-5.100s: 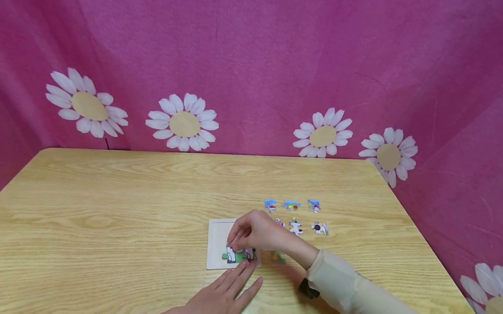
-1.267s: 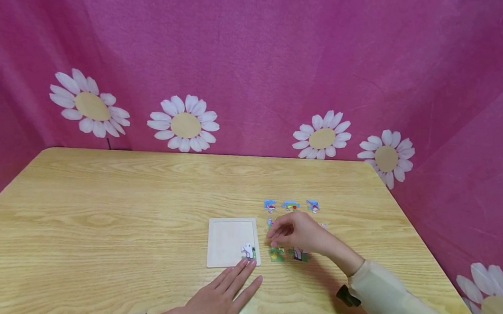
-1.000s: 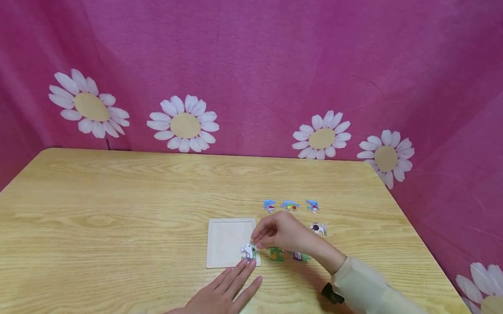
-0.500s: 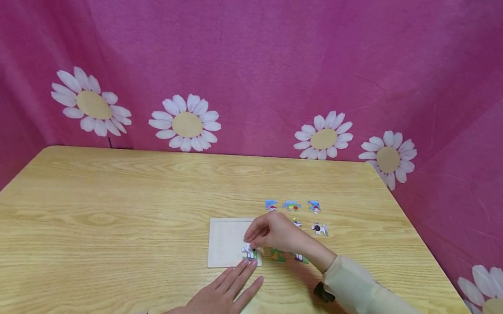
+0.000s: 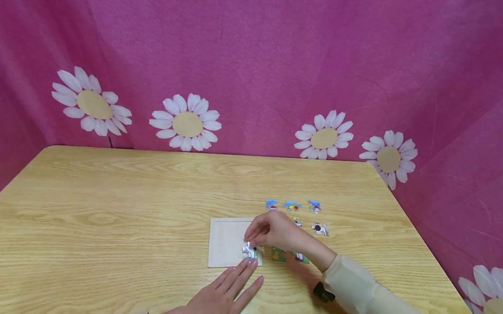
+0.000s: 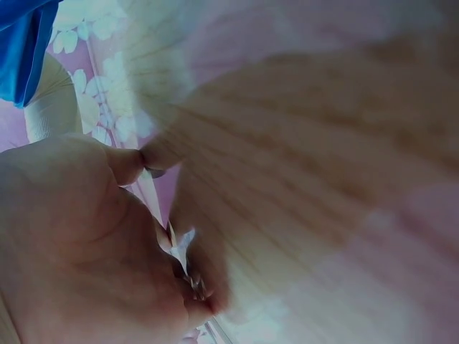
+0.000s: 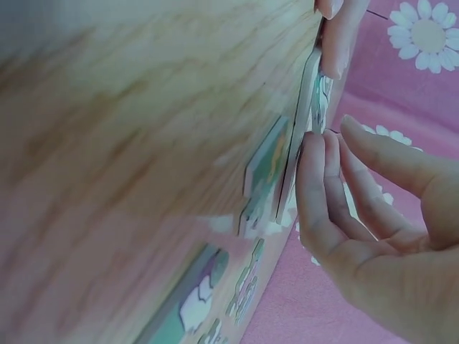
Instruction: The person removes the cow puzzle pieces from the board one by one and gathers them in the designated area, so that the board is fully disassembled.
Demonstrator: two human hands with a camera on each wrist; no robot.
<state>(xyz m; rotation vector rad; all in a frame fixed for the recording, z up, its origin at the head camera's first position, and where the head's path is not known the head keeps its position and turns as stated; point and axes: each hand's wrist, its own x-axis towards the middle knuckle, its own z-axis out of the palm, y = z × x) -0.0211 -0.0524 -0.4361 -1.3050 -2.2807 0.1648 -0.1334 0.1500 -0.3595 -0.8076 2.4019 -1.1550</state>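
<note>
A pale wooden puzzle tray lies on the table in the head view, with one white-and-green puzzle piece in its near right corner. My right hand reaches in from the right and pinches the upper edge of that piece, thumb and fingertips close together. In the right wrist view, the right hand's fingertips meet the tray edge beside the piece. My left hand lies flat, its straight fingertips resting on the tray's near edge. The left wrist view is dim and mostly blurred.
Right of the tray, several puzzle pieces lie in rows, among them a blue one, a white one and a green one. My right forearm passes over part of them. A pink flowered curtain hangs behind the wooden table.
A second piece left the tray and now lies at right among the rows. My right hand went out there, then came back left to the corner piece. The left hand stayed put.
</note>
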